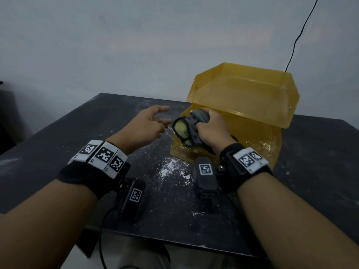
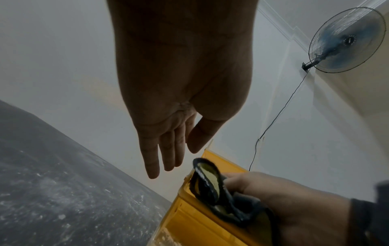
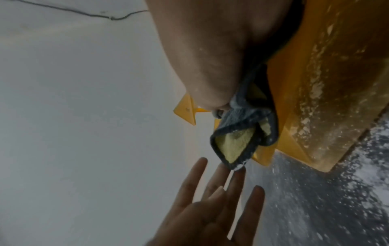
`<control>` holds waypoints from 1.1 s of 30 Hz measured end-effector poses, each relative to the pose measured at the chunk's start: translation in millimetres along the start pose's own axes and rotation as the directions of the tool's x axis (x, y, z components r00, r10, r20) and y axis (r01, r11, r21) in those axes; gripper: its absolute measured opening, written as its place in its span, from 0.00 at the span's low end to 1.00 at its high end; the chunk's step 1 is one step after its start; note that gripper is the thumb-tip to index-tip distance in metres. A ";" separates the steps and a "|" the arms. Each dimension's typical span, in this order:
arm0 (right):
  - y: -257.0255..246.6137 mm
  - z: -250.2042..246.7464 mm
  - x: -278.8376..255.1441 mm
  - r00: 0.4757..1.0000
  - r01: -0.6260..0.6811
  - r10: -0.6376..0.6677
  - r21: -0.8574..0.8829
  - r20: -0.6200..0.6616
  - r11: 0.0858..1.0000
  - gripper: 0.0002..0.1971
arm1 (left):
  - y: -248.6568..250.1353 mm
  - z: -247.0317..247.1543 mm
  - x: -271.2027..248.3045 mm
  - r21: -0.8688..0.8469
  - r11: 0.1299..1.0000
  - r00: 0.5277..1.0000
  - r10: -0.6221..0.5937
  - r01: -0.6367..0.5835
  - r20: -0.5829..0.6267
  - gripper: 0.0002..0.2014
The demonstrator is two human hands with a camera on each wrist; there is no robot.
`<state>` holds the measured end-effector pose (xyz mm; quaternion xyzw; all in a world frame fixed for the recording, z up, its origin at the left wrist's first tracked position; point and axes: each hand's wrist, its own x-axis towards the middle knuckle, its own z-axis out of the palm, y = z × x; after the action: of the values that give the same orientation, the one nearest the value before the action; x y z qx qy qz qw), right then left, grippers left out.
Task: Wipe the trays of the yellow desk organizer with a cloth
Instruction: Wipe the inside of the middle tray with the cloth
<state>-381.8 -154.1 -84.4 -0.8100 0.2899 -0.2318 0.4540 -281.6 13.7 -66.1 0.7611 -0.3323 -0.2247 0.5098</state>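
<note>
Dusty table (image 1: pixel 58 133), organizer (image 1: pixel 242 98) seemingly opening nearward

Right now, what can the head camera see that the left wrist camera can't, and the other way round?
Only the head camera shows the organizer's top tray, the wrist bands with square markers and the white powder spilled on the table. Only the left wrist camera shows the wall fan. Both show the open left hand, the right hand gripping the cloth, the yellow organizer and the dark table.
</note>
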 end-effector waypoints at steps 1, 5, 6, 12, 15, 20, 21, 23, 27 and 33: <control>-3.5 5.8 3.1 0.999 -0.010 0.010 -0.011 0.045 1.000 0.30 | 0.1 -0.5 0.5 0.000 1.000 1.000 -0.006 0.006 0.005 0.32; -9.2 18.7 -11.0 0.988 0.143 -0.134 -0.142 0.070 0.979 0.30 | -0.2 -1.1 3.7 -0.006 0.999 0.999 -0.041 0.041 0.024 0.33; -5.9 17.9 -18.5 0.977 0.212 -0.205 -0.199 0.058 0.957 0.28 | -0.8 -1.0 4.8 -0.007 0.999 0.999 -0.044 0.044 0.016 0.34; 8.2 -4.6 -31.2 0.908 0.401 -0.382 -0.099 0.173 0.910 0.21 | -1.2 1.2 9.0 -0.004 0.999 0.997 -0.046 0.046 -0.055 0.33; 5.4 -4.7 -13.1 0.970 0.241 -0.241 -0.001 0.023 0.971 0.25 | -0.4 0.8 4.8 0.001 0.999 0.998 -0.049 0.049 -0.041 0.33; 4.8 15.6 -18.6 0.923 0.384 -0.377 -0.202 0.072 0.901 0.23 | -4.3 -1.4 0.4 0.001 0.998 0.997 -0.057 0.057 -0.055 0.32; 8.1 14.1 -22.9 0.905 0.425 -0.414 -0.228 0.095 0.876 0.20 | -4.7 -0.2 0.6 -0.003 0.998 0.996 -0.062 0.062 -0.060 0.32; 12.0 6.3 -27.9 0.881 0.466 -0.437 -0.178 0.179 0.867 0.18 | -4.1 1.3 1.4 -0.006 0.998 0.996 -0.061 0.060 -0.068 0.32; 8.2 -7.6 -13.2 0.971 0.238 -0.237 -0.060 0.027 0.969 0.19 | -2.3 3.5 2.1 -0.006 0.999 0.997 -0.054 0.054 -0.053 0.32; -2.1 4.7 12.2 0.977 0.109 -0.047 -0.292 0.209 0.950 0.24 | 3.0 5.4 0.0 0.016 0.999 0.998 -0.045 0.046 -0.043 0.31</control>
<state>-369.4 -158.7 -83.5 -0.8997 0.2425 -0.1204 0.3423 -286.1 9.5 -65.3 0.7774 -0.3058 -0.2173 0.5049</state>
